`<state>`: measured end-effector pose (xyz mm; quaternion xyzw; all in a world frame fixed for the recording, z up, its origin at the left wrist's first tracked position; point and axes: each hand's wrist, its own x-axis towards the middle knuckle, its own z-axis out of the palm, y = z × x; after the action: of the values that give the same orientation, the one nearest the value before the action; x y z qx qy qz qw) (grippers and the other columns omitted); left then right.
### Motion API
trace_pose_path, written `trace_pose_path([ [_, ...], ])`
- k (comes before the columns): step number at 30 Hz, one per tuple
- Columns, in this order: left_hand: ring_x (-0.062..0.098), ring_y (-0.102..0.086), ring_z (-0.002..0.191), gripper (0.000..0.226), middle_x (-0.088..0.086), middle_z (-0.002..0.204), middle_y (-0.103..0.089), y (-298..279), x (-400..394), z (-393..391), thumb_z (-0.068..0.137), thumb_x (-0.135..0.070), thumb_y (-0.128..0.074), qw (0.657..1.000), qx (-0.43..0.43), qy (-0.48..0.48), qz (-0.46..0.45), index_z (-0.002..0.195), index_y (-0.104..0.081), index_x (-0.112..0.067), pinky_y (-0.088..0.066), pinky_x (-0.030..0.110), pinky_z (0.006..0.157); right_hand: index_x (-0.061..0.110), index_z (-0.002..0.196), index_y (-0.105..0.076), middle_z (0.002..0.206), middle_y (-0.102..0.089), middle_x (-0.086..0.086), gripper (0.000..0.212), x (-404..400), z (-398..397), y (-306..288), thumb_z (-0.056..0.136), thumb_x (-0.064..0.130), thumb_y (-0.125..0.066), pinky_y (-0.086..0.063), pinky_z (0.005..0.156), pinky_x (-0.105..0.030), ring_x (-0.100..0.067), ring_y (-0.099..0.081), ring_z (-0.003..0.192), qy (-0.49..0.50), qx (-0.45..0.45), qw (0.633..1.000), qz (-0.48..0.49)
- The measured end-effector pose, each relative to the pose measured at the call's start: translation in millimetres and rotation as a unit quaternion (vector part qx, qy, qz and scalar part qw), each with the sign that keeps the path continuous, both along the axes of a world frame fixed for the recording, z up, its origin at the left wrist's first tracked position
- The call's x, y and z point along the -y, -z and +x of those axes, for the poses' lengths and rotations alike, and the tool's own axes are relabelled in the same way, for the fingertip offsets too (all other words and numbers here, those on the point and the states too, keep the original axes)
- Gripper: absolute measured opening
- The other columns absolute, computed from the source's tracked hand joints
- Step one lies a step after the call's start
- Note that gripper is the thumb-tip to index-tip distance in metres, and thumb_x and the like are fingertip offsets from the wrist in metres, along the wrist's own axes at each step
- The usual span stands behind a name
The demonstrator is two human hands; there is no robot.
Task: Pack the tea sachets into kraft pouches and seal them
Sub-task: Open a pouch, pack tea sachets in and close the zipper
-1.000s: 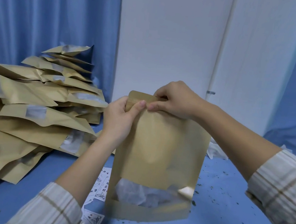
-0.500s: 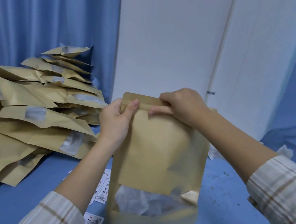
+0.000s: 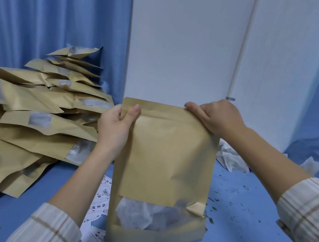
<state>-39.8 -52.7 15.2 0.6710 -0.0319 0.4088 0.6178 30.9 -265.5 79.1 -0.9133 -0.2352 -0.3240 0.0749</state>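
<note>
Your left hand [image 3: 113, 127] pinched pouch [image 3: 164, 162] top-left corner | right hand [image 3: 219, 116] pinched top-right | pouch upright, long axis vertical, opening up.

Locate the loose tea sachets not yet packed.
Head view, right of centre: loose tea sachets lie on the blue table behind the upright kraft pouch, under the right hand and forearm.

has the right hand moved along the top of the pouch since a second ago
Yes. The right hand slid rightward along the kraft pouch top, from beside the left hand to the right corner.
</note>
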Motion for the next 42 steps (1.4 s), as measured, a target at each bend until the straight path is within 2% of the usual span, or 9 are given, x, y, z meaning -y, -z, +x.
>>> trace_pose_path([
  [7, 0.0, -0.036, 0.049, 0.042, -0.012, 0.056, -0.036, 1.5, 33.2, 9.8, 0.098, -0.037, -0.045, 1.0, -0.001, -0.03, -0.002, 0.062, -0.036, -0.017, -0.028, 0.015, 0.049, 0.018, 0.063, -0.054, 0.071, -0.062, -0.009, 0.063, -84.0, -24.0, 8.1, 0.094, 0.059, -0.019, -0.026, 0.06, -0.03, -0.029, -0.055, 0.075, -0.009, 0.074, 0.996, 0.043],
  [11, -0.013, -0.044, 0.057, 0.034, -0.008, 0.07, -0.046, 3.9, 33.4, 11.3, 0.1, -0.034, -0.039, 0.998, -0.004, -0.055, -0.021, 0.069, -0.037, -0.019, -0.033, 0.005, 0.055, 0.012, 0.051, -0.033, 0.06, -0.042, -0.009, 0.062, -102.1, -25.3, 15.2, 0.099, 0.05, -0.023, -0.01, 0.047, -0.029, -0.026, -0.039, 0.06, 0.008, 0.157, 0.987, 0.03],
  [14, -0.005, -0.045, 0.067, 0.033, -0.008, 0.075, -0.046, 5.7, 32.0, 12.2, 0.101, -0.036, -0.035, 0.998, -0.019, -0.056, -0.029, 0.072, -0.038, -0.02, -0.033, 0.004, 0.058, 0.013, 0.064, -0.058, 0.055, -0.04, -0.007, 0.062, -110.2, -23.6, 15.9, 0.099, 0.05, -0.023, -0.01, 0.046, -0.027, -0.025, -0.038, 0.059, 0.006, 0.143, 0.989, 0.026],
  [19, 0.001, -0.05, 0.108, 0.049, -0.025, 0.098, -0.052, 6.8, 36.4, 10.1, 0.098, -0.055, -0.025, 0.997, 0.01, 0.002, -0.077, 0.132, -0.052, -0.032, -0.035, 0.02, 0.093, 0.02, 0.047, -0.028, 0.051, -0.035, -0.003, 0.058, -126.5, -27.7, 16.4, 0.099, 0.046, -0.027, -0.009, 0.045, -0.025, -0.025, -0.04, 0.055, -0.023, 0.141, 0.987, 0.068],
  [22, -0.016, -0.055, 0.092, 0.049, -0.028, 0.094, -0.061, 7.5, 34.7, 8.2, 0.079, -0.073, -0.04, 0.994, -0.009, 0.068, -0.081, 0.113, -0.059, -0.044, -0.042, 0.014, 0.079, 0.02, 0.064, -0.047, 0.06, -0.047, -0.001, 0.052, -119.3, -21.4, 17.6, 0.098, 0.051, -0.021, -0.021, 0.048, -0.026, -0.026, -0.048, 0.062, -0.02, 0.126, 0.992, 0.02],
  [26, 0.006, -0.062, 0.079, 0.028, -0.007, 0.09, -0.07, 14.1, 26.9, 9.6, 0.08, -0.047, -0.067, 0.995, 0.006, 0.07, -0.071, 0.095, -0.067, -0.023, -0.046, 0.018, 0.071, 0.023, 0.114, -0.059, 0.091, -0.066, -0.008, 0.031, -84.6, -15.8, 17.5, 0.099, 0.032, -0.033, -0.047, 0.071, -0.037, -0.034, -0.06, 0.085, -0.085, 0.069, 0.99, 0.083],
  [30, 0.018, -0.045, 0.065, 0.025, 0.007, 0.068, -0.054, 19.7, 35.8, 6.2, 0.079, -0.038, -0.067, 0.994, 0.063, 0.067, -0.052, 0.072, -0.062, -0.014, -0.038, 0.032, 0.065, 0.014, 0.112, -0.062, 0.085, -0.066, -0.016, 0.033, -55.9, -10.9, 27.8, 0.101, 0.03, -0.035, -0.047, 0.069, -0.041, -0.037, -0.06, 0.082, -0.061, 0.08, 0.991, 0.087],
  [35, 0.008, -0.057, 0.071, 0.015, -0.015, 0.068, -0.064, 16.1, 38.3, 9.6, 0.087, -0.022, -0.067, 0.993, 0.098, 0.053, -0.046, 0.074, -0.066, -0.03, -0.046, 0.025, 0.074, 0.016, 0.053, -0.038, 0.066, -0.061, -0.01, 0.058, -25.7, -4.8, 21.5, 0.097, 0.051, -0.025, -0.032, 0.062, -0.033, -0.032, -0.056, 0.078, 0.006, 0.058, 0.994, 0.088],
  [42, 0.005, -0.061, 0.074, 0.022, -0.016, 0.072, -0.068, 15.4, 29.1, 13.2, 0.087, -0.014, -0.066, 0.989, 0.125, 0.062, -0.045, 0.075, -0.069, -0.033, -0.048, 0.018, 0.076, 0.013, 0.048, -0.037, 0.047, -0.039, 0.0, 0.065, 8.5, 4.9, 21.6, 0.097, 0.054, -0.02, -0.028, 0.056, -0.03, -0.026, -0.046, 0.062, 0.082, 0.058, 0.993, 0.056],
])
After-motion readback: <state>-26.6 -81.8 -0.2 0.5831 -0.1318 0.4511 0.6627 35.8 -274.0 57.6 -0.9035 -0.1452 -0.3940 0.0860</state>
